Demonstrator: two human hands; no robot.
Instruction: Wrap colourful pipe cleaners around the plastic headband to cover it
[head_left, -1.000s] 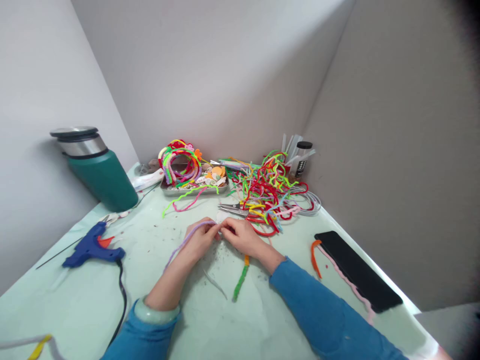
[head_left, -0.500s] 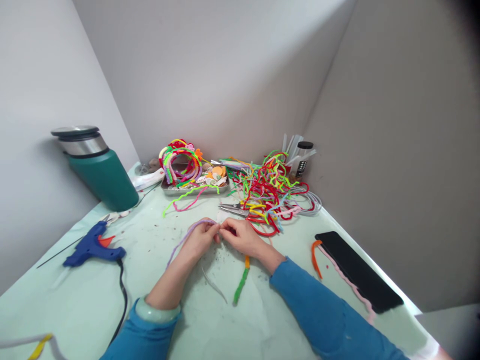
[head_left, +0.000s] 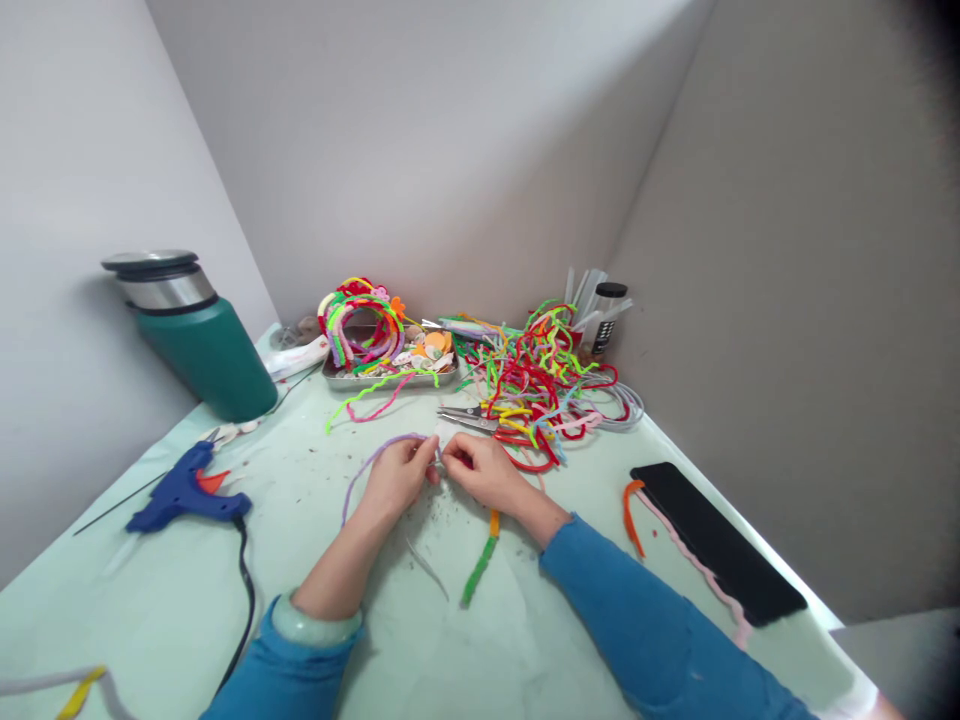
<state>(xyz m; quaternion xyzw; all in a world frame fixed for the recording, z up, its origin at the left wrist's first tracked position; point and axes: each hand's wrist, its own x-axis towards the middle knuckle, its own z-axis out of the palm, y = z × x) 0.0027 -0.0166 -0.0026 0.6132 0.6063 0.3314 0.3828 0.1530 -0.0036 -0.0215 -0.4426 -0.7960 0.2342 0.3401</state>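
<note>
My left hand (head_left: 396,478) is closed, thumb and fingers pinching a purple pipe cleaner (head_left: 360,472) whose long tail arcs over the hand and down to its left. Close beside it, my right hand (head_left: 484,470) is closed too, its fingertips meeting near the purple strand; what lies inside them is hidden. From beneath the right hand a green and orange fuzzy strip (head_left: 480,570) hangs toward me. A thin grey strand (head_left: 427,568) curves out below the left hand. Just beyond the hands lie scissors (head_left: 472,420) with red and yellow pipe cleaners around their handles.
A blue glue gun (head_left: 187,492) and a green bottle (head_left: 206,350) are on the left. At the back, a metal tray (head_left: 390,381) holds cut pieces and fuzzy hoops, beside a tangled pile of pipe cleaners (head_left: 532,370). A black phone-like slab (head_left: 720,540) lies right.
Both hands stay close together; the left fingers have straightened upward a little. The purple tail has shifted, and the ends of the grey strand and green strip have moved slightly left.
</note>
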